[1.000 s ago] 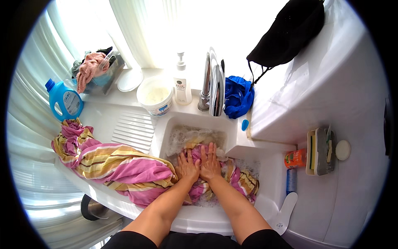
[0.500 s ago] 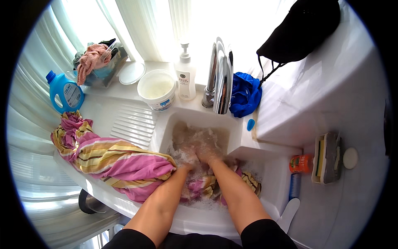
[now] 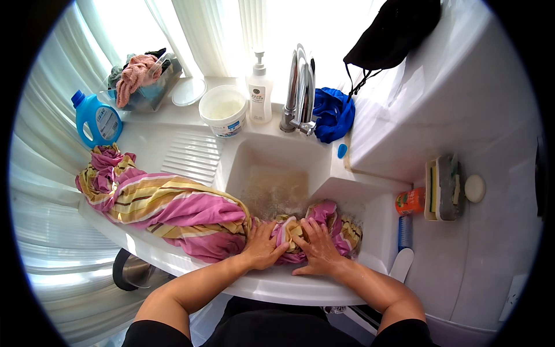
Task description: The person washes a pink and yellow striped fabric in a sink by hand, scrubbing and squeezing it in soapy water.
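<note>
A long pink, yellow and brown striped cloth [image 3: 191,211] lies over the washboard side of the white sink [image 3: 240,173], and its wet end drops into the basin. On that bunched wet end rests my left hand [image 3: 263,247], fingers stretched over the folds. My right hand [image 3: 318,248] lies beside it with the fingers spread and the thumb apart, touching the same cloth near the front rim. Neither hand is closed round the fabric. Cloudy water [image 3: 277,188] with some foam covers the basin floor beyond the hands. Part of the cloth's underside is hidden.
Behind the basin stand a chrome faucet [image 3: 298,95], a white pump bottle [image 3: 260,92], a white tub [image 3: 223,113] and a blue cloth [image 3: 333,115]. A blue detergent jug [image 3: 98,121] is at the left. On the right are an orange container [image 3: 410,201] and a sponge holder [image 3: 444,188].
Both hands have come up out of the water and back toward the front rim, onto the bunched cloth. The splashing has calmed, and more of the wet cloth shows above the water.
</note>
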Action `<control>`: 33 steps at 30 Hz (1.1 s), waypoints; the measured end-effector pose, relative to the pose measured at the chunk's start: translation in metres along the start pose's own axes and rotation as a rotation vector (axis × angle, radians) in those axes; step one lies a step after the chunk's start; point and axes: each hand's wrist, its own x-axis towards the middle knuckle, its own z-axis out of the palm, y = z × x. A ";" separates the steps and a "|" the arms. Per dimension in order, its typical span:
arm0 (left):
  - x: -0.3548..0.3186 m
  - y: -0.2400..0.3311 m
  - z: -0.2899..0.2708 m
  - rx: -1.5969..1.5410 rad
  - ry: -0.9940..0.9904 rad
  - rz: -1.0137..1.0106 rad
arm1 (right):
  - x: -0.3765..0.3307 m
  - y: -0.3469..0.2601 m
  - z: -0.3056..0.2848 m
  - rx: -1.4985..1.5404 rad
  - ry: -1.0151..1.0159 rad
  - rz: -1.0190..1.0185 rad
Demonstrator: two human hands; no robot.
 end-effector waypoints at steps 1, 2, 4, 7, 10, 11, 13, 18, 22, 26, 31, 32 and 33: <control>-0.004 0.001 0.010 0.058 0.051 -0.018 | 0.000 -0.005 0.006 -0.083 -0.060 0.013; -0.005 -0.001 0.019 0.114 0.101 -0.033 | 0.003 -0.007 0.012 -0.168 -0.122 0.029; 0.008 -0.008 0.035 0.244 0.173 -0.038 | 0.007 0.013 0.044 -0.342 -0.232 0.068; 0.033 -0.017 0.041 0.412 0.197 -0.102 | 0.015 0.038 0.090 -0.649 -0.162 0.064; 0.059 -0.031 0.041 0.350 0.105 -0.236 | 0.055 0.035 0.061 -0.241 -0.453 0.235; 0.067 -0.038 0.044 0.308 0.084 -0.270 | 0.054 0.047 0.068 -0.203 -0.392 0.186; 0.082 -0.037 0.041 0.140 0.047 -0.405 | 0.051 0.078 0.098 -0.119 -0.261 0.086; 0.113 -0.117 0.118 -0.265 0.197 -0.374 | 0.085 0.093 0.101 0.002 -0.551 0.323; 0.159 -0.109 0.062 0.176 -0.191 -0.487 | 0.111 0.125 0.109 0.096 -0.461 0.142; 0.152 -0.115 0.042 0.155 -0.253 -0.438 | 0.132 0.080 0.048 -0.041 -0.565 0.298; 0.118 -0.100 0.034 -1.094 -0.278 -0.675 | 0.113 0.054 0.002 0.331 -0.489 0.488; 0.113 -0.086 0.023 -1.148 -0.346 -0.658 | 0.111 0.057 -0.008 0.449 -0.528 0.588; 0.105 -0.064 0.003 -1.203 -0.418 -0.646 | 0.112 0.062 -0.018 0.572 -0.567 0.689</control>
